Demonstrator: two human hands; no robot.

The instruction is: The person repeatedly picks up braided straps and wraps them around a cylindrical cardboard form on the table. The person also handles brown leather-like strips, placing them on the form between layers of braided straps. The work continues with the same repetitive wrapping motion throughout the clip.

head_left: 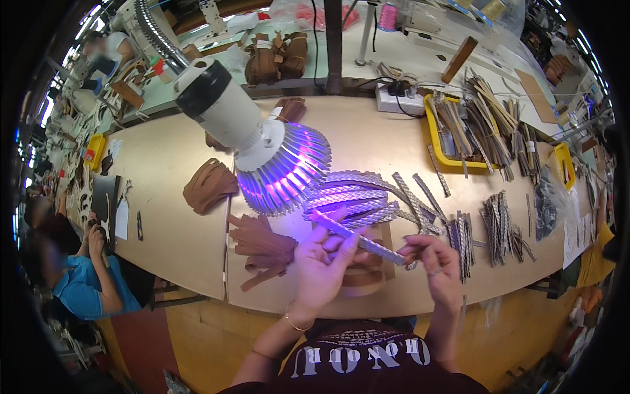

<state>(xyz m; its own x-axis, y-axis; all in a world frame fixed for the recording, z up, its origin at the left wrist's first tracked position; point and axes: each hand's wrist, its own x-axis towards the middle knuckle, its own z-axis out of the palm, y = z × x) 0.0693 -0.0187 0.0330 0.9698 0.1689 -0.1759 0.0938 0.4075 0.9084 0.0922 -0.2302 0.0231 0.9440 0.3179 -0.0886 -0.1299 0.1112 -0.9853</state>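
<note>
A silvery braided strap (377,247) runs slantwise between my hands, its far left end lit violet. My left hand (317,269) is closed on it, with the thumb on top and the fingers around it. At the strap's near right end, the fingertips of my right hand (438,268) pinch it. A lamp (283,172) with a finned head throws violet light just beyond my left hand. Under that light lies a pile of similar braided straps (348,195). Brown flat strips (268,246) are fanned out to the left of my left hand.
Loose braided straps (417,200) and a bundle of them (502,223) lie to the right. Behind them stands a yellow basket (430,134) full of strips, beside a white power strip (399,100). A brown roll (210,186) sits left of the lamp. At far left a co-worker (98,282) works.
</note>
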